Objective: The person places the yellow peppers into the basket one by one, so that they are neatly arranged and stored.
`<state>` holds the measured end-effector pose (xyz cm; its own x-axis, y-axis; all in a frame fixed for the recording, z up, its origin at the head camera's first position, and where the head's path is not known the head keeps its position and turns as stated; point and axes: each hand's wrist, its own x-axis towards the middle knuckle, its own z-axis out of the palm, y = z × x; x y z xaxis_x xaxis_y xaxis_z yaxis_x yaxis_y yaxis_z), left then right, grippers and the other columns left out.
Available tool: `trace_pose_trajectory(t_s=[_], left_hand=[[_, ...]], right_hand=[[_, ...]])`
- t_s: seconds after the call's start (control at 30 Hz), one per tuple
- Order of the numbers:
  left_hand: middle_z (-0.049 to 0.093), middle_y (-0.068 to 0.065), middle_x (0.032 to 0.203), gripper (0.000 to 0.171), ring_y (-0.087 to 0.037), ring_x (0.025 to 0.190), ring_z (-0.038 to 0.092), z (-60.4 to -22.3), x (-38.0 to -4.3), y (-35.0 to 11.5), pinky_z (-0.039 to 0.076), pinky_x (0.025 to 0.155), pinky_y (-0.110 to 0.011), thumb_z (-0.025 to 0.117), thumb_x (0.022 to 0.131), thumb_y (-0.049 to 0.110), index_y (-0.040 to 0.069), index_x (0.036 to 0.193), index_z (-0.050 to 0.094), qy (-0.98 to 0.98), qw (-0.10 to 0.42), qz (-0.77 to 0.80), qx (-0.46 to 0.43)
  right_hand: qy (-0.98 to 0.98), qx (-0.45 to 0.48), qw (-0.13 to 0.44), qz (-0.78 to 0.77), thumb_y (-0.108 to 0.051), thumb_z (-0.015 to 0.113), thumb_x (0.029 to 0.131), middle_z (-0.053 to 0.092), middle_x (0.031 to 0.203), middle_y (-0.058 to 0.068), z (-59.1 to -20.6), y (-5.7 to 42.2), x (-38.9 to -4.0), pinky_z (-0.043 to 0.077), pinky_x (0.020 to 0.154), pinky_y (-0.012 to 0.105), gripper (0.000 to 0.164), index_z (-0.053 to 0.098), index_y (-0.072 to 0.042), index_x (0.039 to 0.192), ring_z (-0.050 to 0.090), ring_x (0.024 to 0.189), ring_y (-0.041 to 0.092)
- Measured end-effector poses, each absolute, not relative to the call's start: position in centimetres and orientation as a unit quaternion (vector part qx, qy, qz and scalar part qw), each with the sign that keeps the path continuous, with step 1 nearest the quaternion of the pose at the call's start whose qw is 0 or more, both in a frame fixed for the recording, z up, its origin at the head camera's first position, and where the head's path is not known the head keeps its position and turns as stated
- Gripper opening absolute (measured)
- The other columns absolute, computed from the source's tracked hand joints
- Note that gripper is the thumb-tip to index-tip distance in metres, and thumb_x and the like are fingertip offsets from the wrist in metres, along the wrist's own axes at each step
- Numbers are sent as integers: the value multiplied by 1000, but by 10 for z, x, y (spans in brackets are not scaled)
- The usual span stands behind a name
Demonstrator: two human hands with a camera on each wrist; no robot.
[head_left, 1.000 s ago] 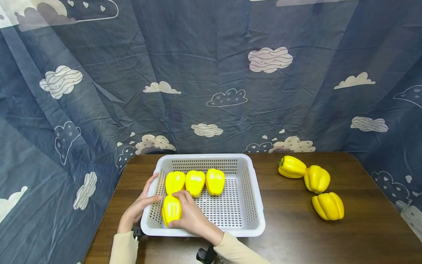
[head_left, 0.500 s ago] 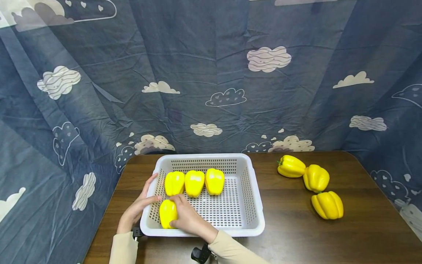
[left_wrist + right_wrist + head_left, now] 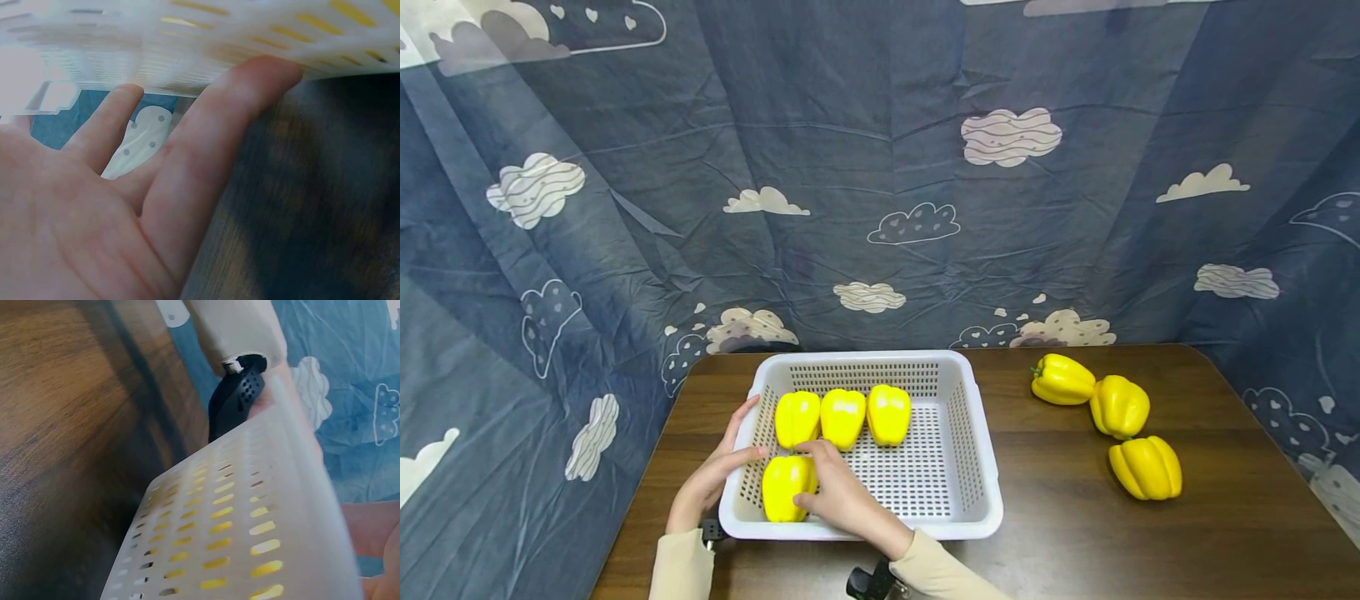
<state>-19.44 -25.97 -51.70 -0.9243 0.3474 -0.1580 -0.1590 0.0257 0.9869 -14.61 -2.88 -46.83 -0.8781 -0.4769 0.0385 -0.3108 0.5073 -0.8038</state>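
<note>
A yellow bell pepper [image 3: 786, 490] lies in the front left corner of a white perforated basket [image 3: 981, 450]. My right hand [image 3: 842, 492] is at its right side, thumb tip overlapping it and fingers loosely spread near its back end. In the right wrist view the basket wall [image 3: 206, 525] hides most of that hand's work. My left hand [image 3: 711, 475] rests against the basket's left side with extended fingers, thumb tip at the rim. The left wrist view shows its fingers [image 3: 212, 119] touching the outer wall. Behind the front pepper, three more yellow bell peppers [image 3: 843, 418] stand in a row.
On the brown wooden table [image 3: 1045, 533], three yellow bell peppers [image 3: 1120, 407] lie to the right of the basket. A dark blue curtain [image 3: 820, 125] with cloud prints hangs behind the table and at its sides.
The front pepper was shifted slightly left and toward the front in the basket. My right hand has since loosened and drawn a little right, uncovering more of it. My left hand stays put.
</note>
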Motion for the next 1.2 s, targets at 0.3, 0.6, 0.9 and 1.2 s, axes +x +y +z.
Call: trace_pose_trajectory(t_s=[0.3, 0.6, 0.9, 1.2], left_hand=[[1, -16, 155, 81, -50, 131, 24, -517, -194, -260, 41, 90, -58, 54, 89, 10, 32, 150, 5, 694, 180, 694, 65], [-1, -15, 156, 83, -47, 133, 21, -517, -193, -258, 39, 93, -54, 55, 89, 9, 30, 151, 4, 686, 179, 701, 76], [0, -15, 156, 82, -49, 134, 19, -518, -192, -258, 38, 92, -56, 55, 89, 8, 30, 151, 5, 688, 175, 700, 75], [2, -16, 155, 82, -49, 132, 21, -518, -191, -258, 39, 92, -56, 55, 89, 10, 31, 151, 5, 695, 172, 695, 69]], right_hand=[[849, -223, 83, -472, -11, 72, 82, 47, 136, 16, -459, -12, -144, 36, 102, 44, 62, 44, 1, 136, 46, 124, 29], [836, -225, 62, -497, -16, 72, 83, 49, 134, 13, -451, 13, -141, 36, 101, 47, 60, 46, -2, 135, 47, 122, 31], [818, -213, 63, -531, -15, 70, 84, 50, 133, 16, -450, 43, -141, 42, 96, 45, 57, 46, -2, 135, 48, 121, 35], [807, -181, 36, -561, -12, 70, 84, 51, 131, 18, -449, 70, -139, 42, 95, 48, 53, 49, -1, 131, 51, 117, 37]])
